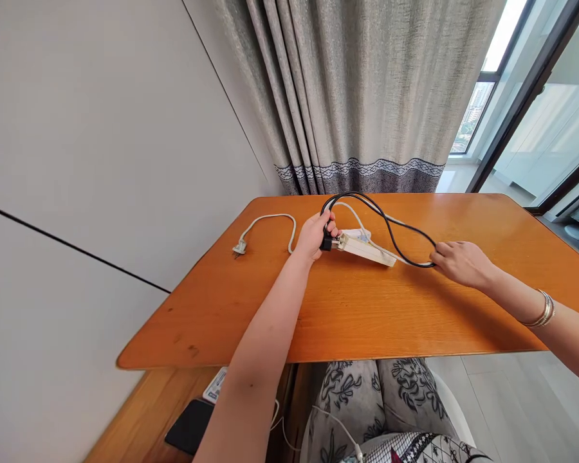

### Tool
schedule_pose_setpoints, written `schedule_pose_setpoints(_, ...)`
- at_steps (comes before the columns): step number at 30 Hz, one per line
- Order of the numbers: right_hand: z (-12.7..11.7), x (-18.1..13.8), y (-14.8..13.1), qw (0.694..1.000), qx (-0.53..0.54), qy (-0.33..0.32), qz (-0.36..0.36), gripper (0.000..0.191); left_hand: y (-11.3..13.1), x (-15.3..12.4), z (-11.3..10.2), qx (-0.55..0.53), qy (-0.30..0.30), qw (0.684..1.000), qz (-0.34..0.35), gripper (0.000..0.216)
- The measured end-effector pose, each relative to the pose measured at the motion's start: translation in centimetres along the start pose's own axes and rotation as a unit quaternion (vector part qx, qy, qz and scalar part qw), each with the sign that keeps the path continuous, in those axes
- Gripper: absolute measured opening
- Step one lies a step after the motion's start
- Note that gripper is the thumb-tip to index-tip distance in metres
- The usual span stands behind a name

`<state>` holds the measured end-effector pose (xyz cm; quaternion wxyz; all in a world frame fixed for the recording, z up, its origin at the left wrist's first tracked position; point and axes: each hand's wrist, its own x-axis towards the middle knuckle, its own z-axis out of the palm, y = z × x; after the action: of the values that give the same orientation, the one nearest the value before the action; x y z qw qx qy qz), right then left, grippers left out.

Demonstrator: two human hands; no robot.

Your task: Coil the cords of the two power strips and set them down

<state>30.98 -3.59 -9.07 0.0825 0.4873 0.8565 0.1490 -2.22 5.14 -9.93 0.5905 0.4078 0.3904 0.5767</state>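
My left hand [312, 236] is closed around the black cable [390, 225], right by its black plug [325, 242]. Looped in wide curves, that cable runs across to my right hand [462, 262], whose fingers pinch the far end of the loop. A white cord [350, 207] passes alongside the black one and also reaches my right fingers. Between the hands lies a cream power strip [369, 251], its left end beside the black plug; I cannot tell whether the plug touches it. To the left, a white plug [240, 247] rests on the table on its curved cord.
The orange wooden table [367, 321] stands before a grey curtain [381, 90] and a white wall panel [101, 128]. Below its front edge, a dark phone-like slab [189, 426] lies on a wooden surface. A thin white cable [338, 421] crosses my lap.
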Motion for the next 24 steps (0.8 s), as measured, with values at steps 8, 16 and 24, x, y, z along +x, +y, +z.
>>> schedule_pose_setpoints(8, -9.2, 2.9, -3.6, 0.869, 0.422, -0.162, -0.203, 0.036, 0.3, 0.4, 4.2, 0.075, -0.127, 0.988, 0.035, 0.058)
schedule_pose_setpoints(16, -8.5, 10.0, -3.2, 0.458, 0.869, -0.086, -0.167, 0.044, -1.7, 0.5, 5.7, 0.12, -0.252, 0.955, 0.106, 0.097)
schedule_pose_setpoints(24, -8.8, 11.0, -3.9, 0.169, 0.985, 0.013, -0.041, 0.043, -1.6, 0.1, 5.5, 0.201, -0.287, 0.922, 0.166, 0.092)
